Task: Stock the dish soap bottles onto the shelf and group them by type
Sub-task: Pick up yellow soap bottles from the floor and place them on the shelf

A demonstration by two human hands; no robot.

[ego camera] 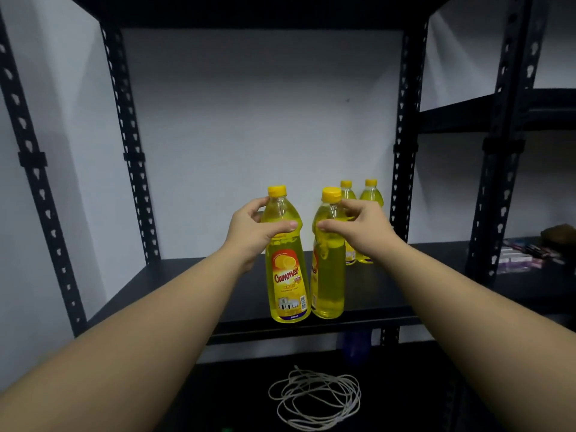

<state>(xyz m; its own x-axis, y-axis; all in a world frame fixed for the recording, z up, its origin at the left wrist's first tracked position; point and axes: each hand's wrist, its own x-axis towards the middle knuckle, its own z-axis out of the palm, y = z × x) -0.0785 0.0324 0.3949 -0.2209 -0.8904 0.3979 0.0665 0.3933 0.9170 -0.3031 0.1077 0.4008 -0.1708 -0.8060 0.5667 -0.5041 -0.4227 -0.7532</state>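
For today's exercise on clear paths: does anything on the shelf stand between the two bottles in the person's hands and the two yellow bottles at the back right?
Nothing visible does. The left hand holds one bottle, the right hand the other, both near the front edge of the shelf. The board between them and the back pair looks bare, though the right hand hides part of it.

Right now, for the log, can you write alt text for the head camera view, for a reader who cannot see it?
Two hands each hold a yellow dish soap bottle by its upper part over the front of a black metal shelf: left hand on the labelled bottle, right hand on the second bottle. Two matching bottles stand at the back right; a coil of white cord lies below.
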